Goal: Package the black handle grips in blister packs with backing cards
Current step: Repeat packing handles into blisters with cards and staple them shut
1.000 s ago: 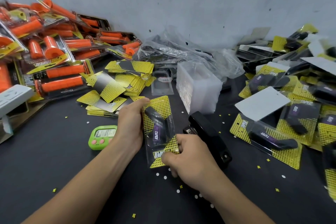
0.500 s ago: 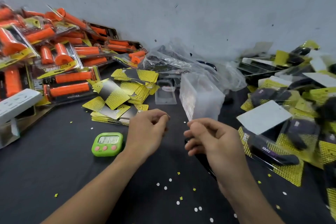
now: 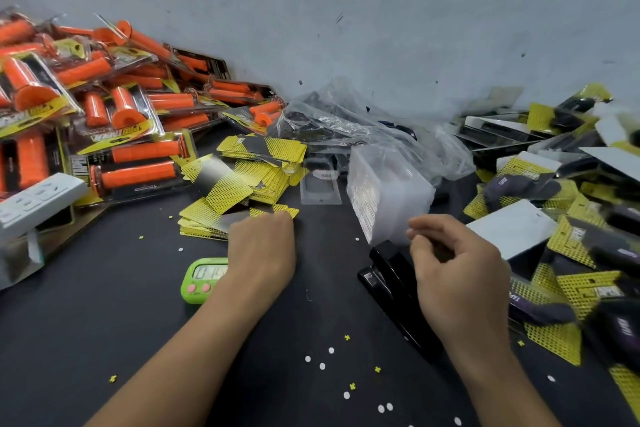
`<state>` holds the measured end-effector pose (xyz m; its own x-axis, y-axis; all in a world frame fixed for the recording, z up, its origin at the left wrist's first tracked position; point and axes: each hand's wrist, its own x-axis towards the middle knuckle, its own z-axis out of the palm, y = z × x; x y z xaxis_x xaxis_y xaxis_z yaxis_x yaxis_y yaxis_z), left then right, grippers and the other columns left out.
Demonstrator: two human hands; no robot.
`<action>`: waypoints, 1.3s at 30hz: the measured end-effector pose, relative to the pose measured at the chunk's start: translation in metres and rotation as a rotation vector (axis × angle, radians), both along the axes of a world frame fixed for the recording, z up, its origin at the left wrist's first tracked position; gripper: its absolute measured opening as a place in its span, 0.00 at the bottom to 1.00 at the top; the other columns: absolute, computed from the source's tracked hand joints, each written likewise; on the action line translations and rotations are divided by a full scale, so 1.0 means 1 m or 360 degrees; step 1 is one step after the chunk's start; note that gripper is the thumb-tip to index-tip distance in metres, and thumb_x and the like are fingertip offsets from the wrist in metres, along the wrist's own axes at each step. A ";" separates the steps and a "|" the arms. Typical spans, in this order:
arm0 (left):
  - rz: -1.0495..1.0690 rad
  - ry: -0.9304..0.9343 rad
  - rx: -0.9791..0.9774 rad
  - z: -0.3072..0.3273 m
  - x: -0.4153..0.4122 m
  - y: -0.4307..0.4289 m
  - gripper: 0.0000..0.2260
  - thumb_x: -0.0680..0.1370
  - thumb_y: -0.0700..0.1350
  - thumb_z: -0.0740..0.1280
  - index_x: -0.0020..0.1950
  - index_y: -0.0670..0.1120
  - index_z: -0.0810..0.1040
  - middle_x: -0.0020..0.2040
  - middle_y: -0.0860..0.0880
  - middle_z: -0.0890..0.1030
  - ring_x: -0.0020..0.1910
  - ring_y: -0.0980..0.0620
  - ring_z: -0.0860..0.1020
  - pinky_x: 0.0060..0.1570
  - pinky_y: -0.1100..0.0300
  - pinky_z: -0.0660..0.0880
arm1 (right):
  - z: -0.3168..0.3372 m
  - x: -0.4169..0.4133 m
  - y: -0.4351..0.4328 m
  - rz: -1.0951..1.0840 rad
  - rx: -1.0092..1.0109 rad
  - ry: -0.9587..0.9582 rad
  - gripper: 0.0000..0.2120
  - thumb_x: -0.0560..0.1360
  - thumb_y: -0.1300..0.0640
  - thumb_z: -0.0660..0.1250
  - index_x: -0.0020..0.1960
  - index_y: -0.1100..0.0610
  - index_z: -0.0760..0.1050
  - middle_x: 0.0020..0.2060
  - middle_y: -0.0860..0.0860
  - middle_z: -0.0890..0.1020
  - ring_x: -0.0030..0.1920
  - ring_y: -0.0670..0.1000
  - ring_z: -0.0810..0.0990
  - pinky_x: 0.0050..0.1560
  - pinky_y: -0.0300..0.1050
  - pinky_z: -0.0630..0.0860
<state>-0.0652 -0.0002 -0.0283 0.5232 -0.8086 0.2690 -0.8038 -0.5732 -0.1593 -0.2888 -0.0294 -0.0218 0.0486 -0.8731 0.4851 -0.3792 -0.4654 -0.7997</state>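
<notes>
My left hand touches the backing cards, my right hand curls at the blister packs; grips unclear.

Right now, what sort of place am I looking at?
Most likely a hand-packing workbench in a small workshop: a heap of packaged orange grips, a loose stack of yellow backing cards and a stack of clear blister shells lie on one dark table.

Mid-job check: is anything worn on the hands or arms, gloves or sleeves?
Nothing visible. The left hand and right hand are bare, no gloves, rings or watch; both forearms are bare, with no sleeve in view.
</notes>
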 end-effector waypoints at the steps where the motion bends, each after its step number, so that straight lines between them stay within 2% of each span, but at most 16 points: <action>1: 0.0057 -0.0002 -0.0029 0.000 0.000 0.000 0.06 0.78 0.44 0.65 0.48 0.52 0.81 0.36 0.52 0.76 0.42 0.47 0.83 0.28 0.58 0.51 | -0.002 0.000 0.000 -0.0005 0.0009 0.0013 0.11 0.76 0.62 0.70 0.50 0.46 0.84 0.42 0.39 0.85 0.47 0.38 0.83 0.46 0.28 0.76; 3: 0.0027 0.0045 -0.0293 -0.003 0.004 0.003 0.05 0.78 0.46 0.67 0.47 0.53 0.83 0.35 0.51 0.80 0.40 0.46 0.82 0.29 0.60 0.53 | -0.006 0.001 0.001 -0.0013 0.0012 0.0032 0.11 0.76 0.62 0.70 0.49 0.46 0.84 0.42 0.41 0.86 0.47 0.38 0.83 0.46 0.25 0.74; 4: -0.0062 0.0108 -0.0428 -0.005 0.007 0.005 0.06 0.77 0.46 0.69 0.50 0.53 0.84 0.39 0.50 0.84 0.42 0.45 0.83 0.31 0.60 0.58 | -0.007 0.001 0.001 -0.0015 0.0008 0.0042 0.11 0.76 0.62 0.70 0.49 0.46 0.84 0.42 0.41 0.86 0.47 0.38 0.83 0.46 0.24 0.73; 6: -0.0152 0.0200 -0.0466 -0.011 0.015 0.005 0.21 0.75 0.44 0.71 0.68 0.52 0.79 0.61 0.47 0.83 0.61 0.44 0.80 0.43 0.56 0.73 | -0.008 0.000 0.003 -0.0007 0.0008 0.0052 0.11 0.76 0.62 0.70 0.49 0.46 0.84 0.41 0.40 0.86 0.47 0.38 0.83 0.46 0.24 0.73; 7: -0.0114 0.0181 -0.0329 -0.013 0.018 0.006 0.28 0.75 0.45 0.71 0.76 0.50 0.70 0.70 0.46 0.77 0.69 0.44 0.75 0.55 0.52 0.74 | -0.008 0.000 0.003 -0.0002 0.0011 0.0056 0.11 0.76 0.62 0.70 0.49 0.46 0.84 0.41 0.40 0.85 0.47 0.38 0.83 0.46 0.25 0.74; 8: -0.0050 0.0187 -0.0213 -0.014 0.019 0.007 0.31 0.77 0.47 0.69 0.78 0.48 0.64 0.73 0.45 0.74 0.72 0.44 0.72 0.60 0.51 0.72 | -0.009 0.000 0.003 0.0000 0.0011 0.0059 0.11 0.76 0.61 0.70 0.49 0.46 0.84 0.41 0.39 0.85 0.47 0.38 0.83 0.46 0.25 0.75; 11: 0.0064 0.0238 -0.0090 -0.014 0.016 0.005 0.18 0.78 0.45 0.67 0.67 0.48 0.69 0.55 0.48 0.83 0.55 0.44 0.82 0.41 0.55 0.66 | -0.009 -0.001 0.002 -0.0009 0.0014 0.0061 0.11 0.76 0.62 0.70 0.48 0.46 0.84 0.41 0.39 0.85 0.47 0.37 0.82 0.45 0.24 0.74; 14: 0.0074 0.0139 -0.0047 -0.009 0.009 0.002 0.13 0.75 0.42 0.69 0.58 0.51 0.74 0.48 0.50 0.83 0.49 0.45 0.83 0.33 0.57 0.59 | -0.009 -0.001 0.001 -0.0014 0.0018 0.0063 0.12 0.76 0.63 0.70 0.48 0.46 0.84 0.40 0.38 0.85 0.47 0.36 0.82 0.45 0.24 0.73; 17: 0.0049 0.0148 -0.0201 -0.007 0.011 0.002 0.13 0.74 0.41 0.68 0.56 0.54 0.80 0.47 0.51 0.84 0.49 0.45 0.83 0.33 0.58 0.59 | -0.011 -0.001 0.001 -0.0027 0.0021 0.0058 0.12 0.75 0.63 0.70 0.47 0.46 0.84 0.39 0.38 0.85 0.46 0.35 0.82 0.44 0.22 0.71; 21: -0.0248 0.0212 -0.0194 -0.013 0.018 0.009 0.19 0.75 0.40 0.67 0.65 0.52 0.74 0.61 0.51 0.80 0.60 0.46 0.79 0.43 0.55 0.70 | -0.011 0.000 0.001 -0.0042 0.0017 0.0066 0.13 0.76 0.63 0.70 0.48 0.44 0.83 0.41 0.40 0.85 0.47 0.35 0.82 0.45 0.22 0.72; 25: -0.0334 0.0234 -0.0103 -0.013 0.016 0.012 0.14 0.75 0.39 0.66 0.58 0.53 0.72 0.50 0.50 0.82 0.49 0.42 0.80 0.32 0.54 0.58 | -0.003 0.003 -0.004 -0.0027 -0.0012 0.0220 0.16 0.76 0.61 0.69 0.59 0.44 0.82 0.56 0.45 0.81 0.50 0.40 0.78 0.51 0.31 0.71; 29: -0.0365 0.0294 -0.0216 -0.007 0.017 0.010 0.09 0.76 0.45 0.70 0.53 0.56 0.78 0.41 0.52 0.80 0.40 0.43 0.75 0.28 0.56 0.54 | 0.021 0.010 -0.026 -0.0027 -0.0160 0.0386 0.25 0.75 0.69 0.67 0.66 0.47 0.79 0.69 0.49 0.74 0.66 0.46 0.71 0.57 0.17 0.57; 32: -0.0401 0.0252 -0.0316 -0.009 0.016 0.010 0.15 0.73 0.40 0.69 0.53 0.59 0.81 0.42 0.53 0.83 0.41 0.45 0.79 0.28 0.59 0.53 | 0.042 0.018 -0.045 -0.0008 -0.0158 0.0582 0.30 0.72 0.72 0.64 0.67 0.46 0.77 0.69 0.52 0.73 0.68 0.53 0.72 0.61 0.30 0.62; 35: -0.0415 0.0240 -0.0532 -0.012 0.017 0.010 0.20 0.71 0.38 0.69 0.55 0.62 0.85 0.42 0.52 0.86 0.44 0.43 0.82 0.30 0.60 0.56 | 0.058 0.029 -0.063 0.0082 -0.0068 0.1048 0.31 0.73 0.70 0.63 0.70 0.45 0.77 0.68 0.56 0.76 0.68 0.60 0.73 0.69 0.49 0.69; 37: -0.0417 0.0262 -0.0726 -0.014 0.018 0.008 0.20 0.71 0.35 0.71 0.52 0.60 0.87 0.40 0.50 0.86 0.44 0.39 0.83 0.33 0.59 0.64 | 0.062 0.032 -0.069 0.0132 -0.0061 0.1237 0.28 0.74 0.69 0.62 0.66 0.44 0.80 0.60 0.56 0.82 0.62 0.62 0.77 0.64 0.52 0.74; 39: -0.0414 0.0312 -0.0889 -0.012 0.018 0.008 0.19 0.69 0.32 0.74 0.47 0.56 0.89 0.38 0.49 0.87 0.46 0.36 0.85 0.38 0.54 0.77 | 0.063 0.031 -0.069 0.0126 -0.0019 0.1237 0.26 0.75 0.68 0.62 0.63 0.43 0.82 0.57 0.54 0.85 0.59 0.61 0.80 0.59 0.52 0.77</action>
